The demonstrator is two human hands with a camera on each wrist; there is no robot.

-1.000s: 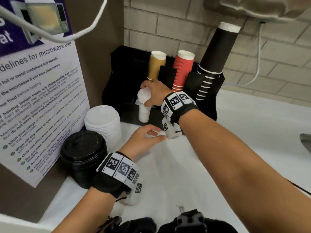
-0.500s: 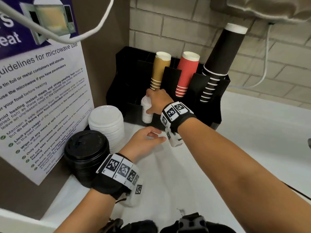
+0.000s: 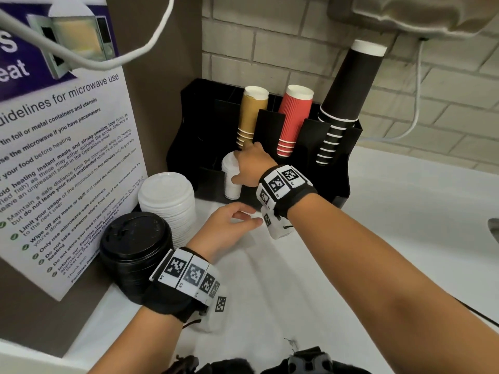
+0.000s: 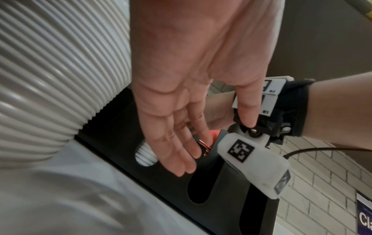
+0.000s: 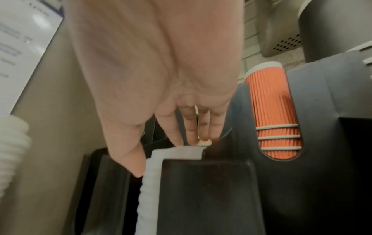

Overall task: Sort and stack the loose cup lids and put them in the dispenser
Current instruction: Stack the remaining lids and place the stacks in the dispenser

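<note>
A small stack of white lids (image 3: 230, 182) stands upright in a front slot of the black dispenser (image 3: 334, 182). My right hand (image 3: 251, 164) grips its top: the fingertips (image 5: 191, 138) lie on the top lid and the thumb lies against the side of the stack (image 5: 149, 182). My left hand (image 3: 233, 224) hovers open just above the white counter, in front of the dispenser, holding nothing; its fingers (image 4: 177, 151) are straight. A taller stack of wide white lids (image 3: 167, 201) and a stack of black lids (image 3: 135, 247) stand on the counter to the left.
Gold (image 3: 252, 114), red (image 3: 294, 117) and black (image 3: 348, 85) cup stacks fill the dispenser's back tubes. A microwave poster (image 3: 62, 157) on a brown panel closes the left side. A white cable (image 3: 417, 103) hangs along the brick wall. A sink rim (image 3: 494, 228) shows at the far right.
My right hand has lowered the small white lid stack deeper into the dispenser slot. The left hand has stayed open in about the same place.
</note>
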